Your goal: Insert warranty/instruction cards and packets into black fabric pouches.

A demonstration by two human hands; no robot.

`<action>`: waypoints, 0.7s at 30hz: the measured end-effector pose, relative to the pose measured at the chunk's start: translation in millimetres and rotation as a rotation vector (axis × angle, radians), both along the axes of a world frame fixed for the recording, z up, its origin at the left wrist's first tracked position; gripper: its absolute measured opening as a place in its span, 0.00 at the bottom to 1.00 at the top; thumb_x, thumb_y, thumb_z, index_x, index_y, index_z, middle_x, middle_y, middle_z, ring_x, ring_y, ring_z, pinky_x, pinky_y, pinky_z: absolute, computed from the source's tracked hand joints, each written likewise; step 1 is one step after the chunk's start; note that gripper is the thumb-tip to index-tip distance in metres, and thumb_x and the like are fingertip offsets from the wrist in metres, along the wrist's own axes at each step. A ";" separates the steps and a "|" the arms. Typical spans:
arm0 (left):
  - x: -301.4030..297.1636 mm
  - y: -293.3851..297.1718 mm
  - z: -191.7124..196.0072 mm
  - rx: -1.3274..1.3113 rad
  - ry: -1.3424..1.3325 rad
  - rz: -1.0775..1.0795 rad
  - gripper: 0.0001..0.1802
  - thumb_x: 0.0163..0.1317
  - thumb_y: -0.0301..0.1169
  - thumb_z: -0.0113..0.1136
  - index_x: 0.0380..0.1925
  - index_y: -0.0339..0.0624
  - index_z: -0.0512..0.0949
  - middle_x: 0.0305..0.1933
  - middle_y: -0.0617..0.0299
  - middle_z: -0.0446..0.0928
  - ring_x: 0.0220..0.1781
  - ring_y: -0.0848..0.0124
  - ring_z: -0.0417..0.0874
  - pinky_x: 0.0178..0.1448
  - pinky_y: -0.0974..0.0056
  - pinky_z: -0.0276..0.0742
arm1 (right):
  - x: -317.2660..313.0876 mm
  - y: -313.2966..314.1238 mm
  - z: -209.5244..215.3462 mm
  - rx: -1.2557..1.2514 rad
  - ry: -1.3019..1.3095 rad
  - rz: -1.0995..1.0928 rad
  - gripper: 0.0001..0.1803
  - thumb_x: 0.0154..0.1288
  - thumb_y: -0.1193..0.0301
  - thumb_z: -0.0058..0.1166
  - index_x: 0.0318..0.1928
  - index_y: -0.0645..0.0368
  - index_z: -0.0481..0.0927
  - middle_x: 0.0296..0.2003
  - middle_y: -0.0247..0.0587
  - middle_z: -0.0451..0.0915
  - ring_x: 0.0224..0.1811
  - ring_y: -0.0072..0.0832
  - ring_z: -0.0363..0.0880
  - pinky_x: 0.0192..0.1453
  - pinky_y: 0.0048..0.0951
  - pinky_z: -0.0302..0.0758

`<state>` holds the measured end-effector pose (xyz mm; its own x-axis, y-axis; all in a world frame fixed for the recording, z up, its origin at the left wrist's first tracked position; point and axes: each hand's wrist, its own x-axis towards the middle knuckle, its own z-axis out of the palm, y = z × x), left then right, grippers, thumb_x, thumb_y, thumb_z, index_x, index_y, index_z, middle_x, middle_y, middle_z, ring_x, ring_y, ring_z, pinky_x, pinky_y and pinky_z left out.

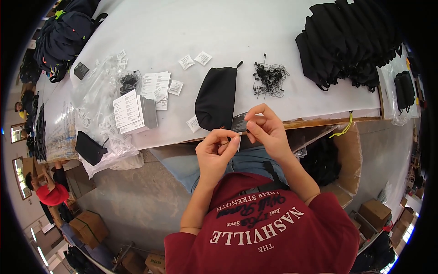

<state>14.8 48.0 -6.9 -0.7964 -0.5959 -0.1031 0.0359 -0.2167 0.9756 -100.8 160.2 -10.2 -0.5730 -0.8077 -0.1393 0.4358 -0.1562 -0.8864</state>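
Observation:
At the table's front edge my left hand point(215, 150) and my right hand point(268, 132) are close together, thumbs and fingertips pinched. A tiny black piece of tag string shows between their fingertips; its full length is too small to make out. A dark, flat tag point(238, 122) lies by the fingers, and a bit of white label hangs below. Just beyond lies a black zippered pouch point(216, 98) with a pull tab at its far corner. To its right is a tangled heap of black tag strings point(270, 78).
Stacked printed cards point(129, 112) and small white packets point(203, 57) lie left of the pouch. Farther left are clear plastic bags point(98, 100) and another black pouch point(91, 148). Many black pouches point(342, 41) are piled at far right. An open carton point(351, 160) stands below the edge.

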 end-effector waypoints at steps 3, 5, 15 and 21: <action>-0.5 0.2 -0.9 -0.020 -0.010 -0.015 0.04 0.57 0.18 0.61 0.33 0.35 0.79 0.19 0.77 0.58 0.21 0.88 0.57 0.28 0.80 0.56 | 5.8 -3.2 1.3 0.000 0.059 -0.036 0.06 0.69 0.74 0.51 0.44 0.59 0.70 0.23 0.27 0.70 0.24 0.12 0.66 0.29 0.16 0.62; -0.4 0.1 -0.7 -0.048 -0.024 -0.019 0.04 0.57 0.18 0.61 0.32 0.35 0.78 0.19 0.77 0.58 0.21 0.88 0.57 0.28 0.80 0.56 | 7.6 -4.2 1.5 -0.001 0.065 -0.031 0.07 0.69 0.74 0.51 0.44 0.59 0.70 0.23 0.27 0.69 0.25 0.12 0.67 0.31 0.16 0.63; -1.7 -0.6 -5.1 -0.068 -0.094 -0.018 0.03 0.56 0.20 0.62 0.29 0.36 0.77 0.18 0.77 0.57 0.21 0.87 0.54 0.25 0.78 0.50 | 11.7 -3.9 0.6 0.151 0.450 -0.099 0.06 0.67 0.77 0.52 0.43 0.60 0.72 0.26 0.30 0.75 0.25 0.13 0.69 0.30 0.15 0.65; -6.9 4.2 -5.9 0.000 -0.082 -0.025 0.03 0.57 0.21 0.62 0.28 0.36 0.77 0.17 0.77 0.57 0.20 0.88 0.54 0.25 0.78 0.50 | 10.5 -5.5 -1.8 0.197 0.676 -0.124 0.07 0.64 0.78 0.53 0.43 0.58 0.75 0.20 0.30 0.73 0.21 0.15 0.68 0.26 0.19 0.65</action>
<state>7.9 52.2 -12.8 -0.8002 -0.5757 -0.1683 -0.0493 -0.2166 0.9750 -90.3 154.8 -11.9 -0.6715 -0.7272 0.1422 -0.2297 0.0219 -0.9730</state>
